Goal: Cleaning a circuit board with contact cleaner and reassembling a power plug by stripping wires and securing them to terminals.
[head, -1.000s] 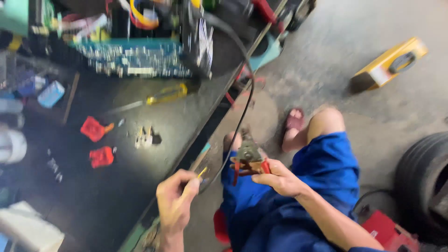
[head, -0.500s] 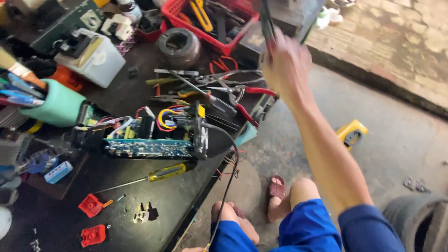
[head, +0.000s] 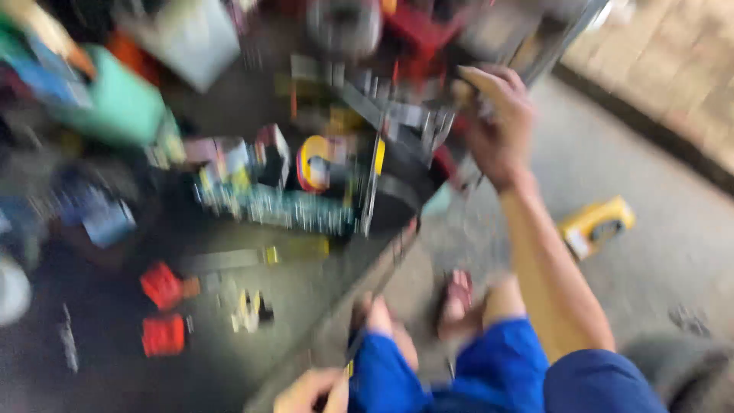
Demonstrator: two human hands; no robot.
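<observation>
Reaching right hand [head: 501, 126] half-curled over blurred tools [head: 397, 115], left hand [head: 313, 391] pinching thin wire [head: 353, 353], yellow case [head: 595, 226] aside

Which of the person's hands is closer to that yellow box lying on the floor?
The right. The right hand is raised over the bench edge, above and left of the yellow box. The left hand is low at the bottom edge, farther left.

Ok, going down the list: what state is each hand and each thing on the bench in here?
Right hand: raised over the far bench edge, fingers curled; blur hides any contents.
Left hand: low at the near bench edge, pinching a thin dark wire.
Circuit board: lying flat on the bench.
Screwdriver: lying flat.
Yellow case: on the floor.
</observation>
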